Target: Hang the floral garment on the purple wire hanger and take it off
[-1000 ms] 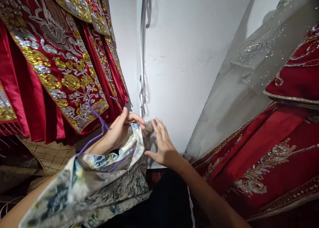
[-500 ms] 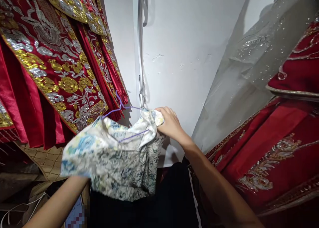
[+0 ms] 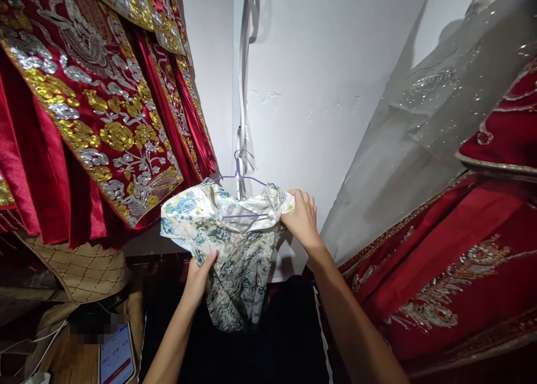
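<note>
A pale floral garment [image 3: 229, 244] with blue and green print hangs on a thin purple wire hanger [image 3: 243, 178], whose hook is caught on a metal strip [image 3: 242, 93] running down the white wall. My right hand [image 3: 302, 219] pinches the garment's right shoulder, fingers closed on the fabric. My left hand [image 3: 199, 275] grips the garment from below at its left side, with the thumb on the cloth.
Red robes with gold and silver embroidery [image 3: 92, 104] hang at the left. A sheer grey sequinned gown [image 3: 419, 126] and more red embroidered cloth [image 3: 461, 261] hang at the right. A phone [image 3: 117, 359] with a lit screen lies at the lower left by a woven basket [image 3: 79, 266].
The garment on its hanger has moved up and away from me to the wall strip. My left hand came from beneath the cloth to grip its lower left side.
</note>
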A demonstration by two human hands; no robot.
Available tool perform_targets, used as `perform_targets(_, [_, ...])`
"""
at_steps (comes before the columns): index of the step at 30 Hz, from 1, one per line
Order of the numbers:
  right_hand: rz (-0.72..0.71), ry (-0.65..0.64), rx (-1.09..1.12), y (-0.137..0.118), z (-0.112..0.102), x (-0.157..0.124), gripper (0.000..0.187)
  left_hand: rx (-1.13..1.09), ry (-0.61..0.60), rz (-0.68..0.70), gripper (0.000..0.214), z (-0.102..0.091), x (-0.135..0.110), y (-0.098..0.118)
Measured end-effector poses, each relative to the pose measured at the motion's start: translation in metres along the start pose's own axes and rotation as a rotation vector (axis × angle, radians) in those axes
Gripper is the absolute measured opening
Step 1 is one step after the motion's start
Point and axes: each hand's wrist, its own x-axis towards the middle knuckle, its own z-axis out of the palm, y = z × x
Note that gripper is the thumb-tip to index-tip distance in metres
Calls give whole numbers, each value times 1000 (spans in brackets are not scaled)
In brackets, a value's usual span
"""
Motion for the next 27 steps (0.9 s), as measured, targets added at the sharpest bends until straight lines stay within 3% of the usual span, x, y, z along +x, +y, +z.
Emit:
perform_targets(3, [40, -7, 36, 5, 10, -25, 50, 26, 167, 138, 68, 5, -11, -9])
perform_targets(6, [147, 107, 116, -3, 29, -71, 69, -55, 151, 56, 62, 6, -20, -19])
perform_targets(8, [317, 234, 250, -17, 48, -107, 61, -124, 101, -5, 62, 6, -24, -23])
perform_targets(9, [375, 198, 370, -25, 58, -123, 50, -153, 74, -24, 63, 6, -26, -24])
perform_targets(11, [405, -126, 670, -40, 78, -148, 36, -197, 31, -42, 66, 7, -29, -22])
perform_targets(13, [393, -439, 873, -51, 93, -162, 46, -223, 13, -47, 67, 7, -32, -20])
perform_targets(14, [394, -534, 929, -53, 99, -164, 50, -229, 5, -52, 67, 6, -33, -19])
perform_targets(16, [428, -600, 1006, -52, 104, -165, 53, -225, 4, -56, 65, 2, -33, -20])
perform_targets(18, [462, -620, 1067, -45, 103, -163, 52, -182, 103, -16, 62, -3, -30, -24])
perform_targets(23, [480, -620, 1012, -29, 92, -163, 43, 205, 750, 378, 73, 2, -32, -40])
perform_targets(24, [468, -639, 1000, -29, 91, -165, 41, 301, 782, 458, 77, 7, -34, -43])
perform_targets(25, [455, -664, 999, -32, 89, -166, 39, 387, 739, 517, 76, 13, -36, -47])
perform_targets(27, [423, -720, 1013, -40, 86, -170, 34, 472, 506, 553, 60, 26, -38, -54])
